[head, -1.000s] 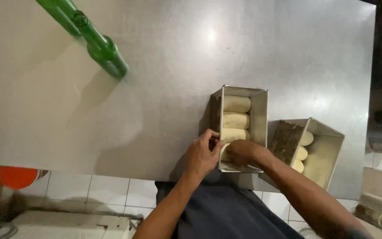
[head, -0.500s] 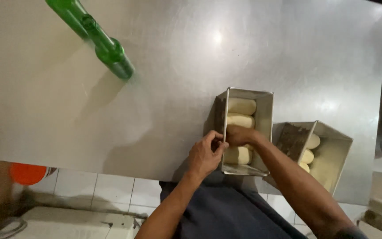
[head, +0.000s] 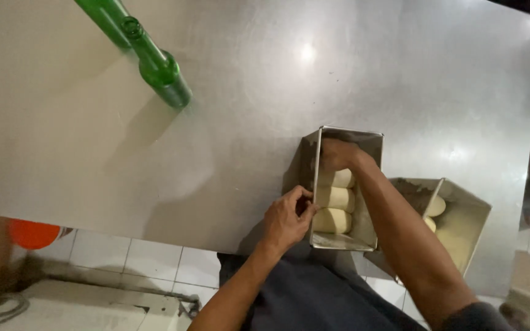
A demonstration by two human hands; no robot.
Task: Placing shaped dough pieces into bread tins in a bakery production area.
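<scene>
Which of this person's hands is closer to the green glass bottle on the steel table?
Left. The left hand grips the near wall of the loaf tin, closer to the green bottle. The right hand reaches inside the tin, farther away.

I see a loaf tin (head: 372,230) on the surface (head: 246,92), dough pieces (head: 335,198) inside it. A second tin (head: 470,214) sits at its 4 o'clock, two bottles (head: 154,61) well apart at 10 o'clock.

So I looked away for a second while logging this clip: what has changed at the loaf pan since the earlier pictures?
The right hand moved from the near end of the loaf pan to its far end, over the dough rolls. The left hand stayed on the pan's near left rim. The second pan, the green bottles and the steel table show no change.
</scene>
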